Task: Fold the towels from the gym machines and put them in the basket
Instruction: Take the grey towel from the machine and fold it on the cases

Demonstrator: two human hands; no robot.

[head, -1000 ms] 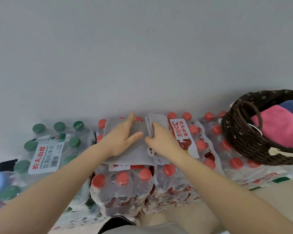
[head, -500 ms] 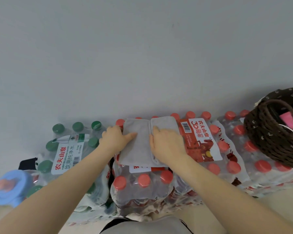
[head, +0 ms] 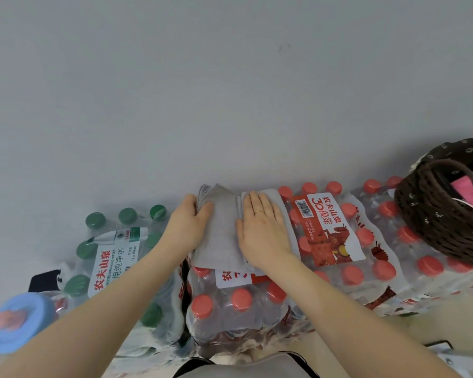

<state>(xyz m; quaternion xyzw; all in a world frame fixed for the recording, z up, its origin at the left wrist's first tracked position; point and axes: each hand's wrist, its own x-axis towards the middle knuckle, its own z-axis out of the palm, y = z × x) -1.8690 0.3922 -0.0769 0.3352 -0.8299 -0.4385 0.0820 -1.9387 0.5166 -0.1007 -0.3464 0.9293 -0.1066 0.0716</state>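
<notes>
A grey folded cloth towel [head: 224, 227] lies on shrink-wrapped red-capped water bottles [head: 238, 301], left hand [head: 187, 227] gripping its edge, right hand [head: 262, 230] pressing flat, beside a dark woven basket [head: 434, 222].

White label [head: 112, 264] on shrink-wrapped pack of green-capped water bottles [head: 126, 257], left of left hand [head: 187, 227]: red "农夫山泉", green "饮用纯净水", small "PURIFIED DRINKING WATER", "12 × 550ml".

Red-and-white label [head: 327, 227] on shrink-wrapped pack of red-capped water bottles [head: 347, 241], right of right hand [head: 262, 230]: "农夫山泉", "30周年", barcode, digits unreadable.

White-red label [head: 235, 276] below hands: partly covered, "农" legible.
</notes>
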